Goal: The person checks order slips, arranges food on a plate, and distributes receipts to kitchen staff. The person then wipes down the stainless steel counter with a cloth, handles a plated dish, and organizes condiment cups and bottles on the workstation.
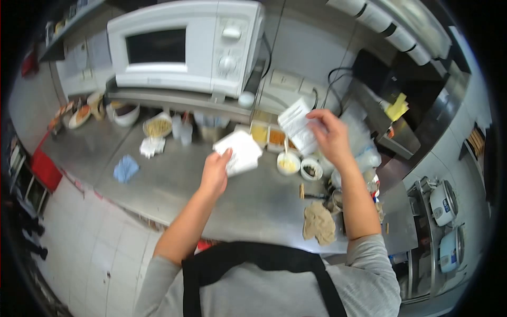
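— Black apron [253, 251] nearest the lens, grey sleeve [364, 256] at its right. What is held beyond?

— White slips [242, 151], bunched, are pinched by the left hand [214, 173], thumb laid on top; the fingers beneath are hidden. The bunch is held over the steel counter [253, 211]. One printed slip [297, 127] is pinched near its edge by the right hand [331, 134], thumb against fingertips. Print cannot be read.

— Where is trouble to be expected?

— Mostly right. The single slip is held close to the orange seasoning [277, 138], the bowl of yellow food [280, 168] and the bowl of dark pieces [304, 176]; height above them cannot be judged. Were the edge pinch eased, the paper could be dropped there and soiled.

— And the pale spoon handle [286, 143]?

— It is propped up from the yellow food, near the slip's lower edge. By a low sweep it could be knocked, and the bowl upset.

— Left side?

— Uneven edges noted. Were thumb pressure slackened, the bunch could be fanned apart and scattered.
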### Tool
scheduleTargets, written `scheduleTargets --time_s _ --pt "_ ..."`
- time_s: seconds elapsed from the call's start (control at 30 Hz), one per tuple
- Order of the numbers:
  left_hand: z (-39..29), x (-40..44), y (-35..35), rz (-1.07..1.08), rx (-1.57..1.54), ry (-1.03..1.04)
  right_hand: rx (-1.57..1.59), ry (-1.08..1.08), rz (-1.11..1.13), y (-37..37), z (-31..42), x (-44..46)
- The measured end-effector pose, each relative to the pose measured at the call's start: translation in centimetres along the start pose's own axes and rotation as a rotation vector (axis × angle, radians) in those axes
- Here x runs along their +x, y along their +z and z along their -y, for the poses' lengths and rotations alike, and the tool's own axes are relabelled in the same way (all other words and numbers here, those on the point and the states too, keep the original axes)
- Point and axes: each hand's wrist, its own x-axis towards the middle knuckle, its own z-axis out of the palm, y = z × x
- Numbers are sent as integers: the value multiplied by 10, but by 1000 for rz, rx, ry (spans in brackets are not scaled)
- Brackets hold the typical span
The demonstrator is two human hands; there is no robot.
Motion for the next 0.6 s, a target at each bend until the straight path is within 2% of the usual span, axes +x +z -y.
scheduleTargets --time_s 0.03,0.1,0.23,0.3,0.4,0.43,0.6 --pt "-4 -2 -5 32 41 14 -140 -77 -51 -18 1 26" --pt "-16 -11 -8 67 117 0 -85 -147 -241 -39 15 86" --pt "-24 -19 -25 55 237 53 327 -271 -427 -50 5 213" --pt "-27 -20 -36 44 235 32 516 -173 -437 -40 -10 264" --pt "-31 -20 -48 16 243 44 329 172 -532 -22 -26 297" --pt "-33 -20 -51 14 244 50 357 233 -575 -18 -23 294" --pt "-38 -18 -62 18 244 54 197 55 -677 -31 -15 307"
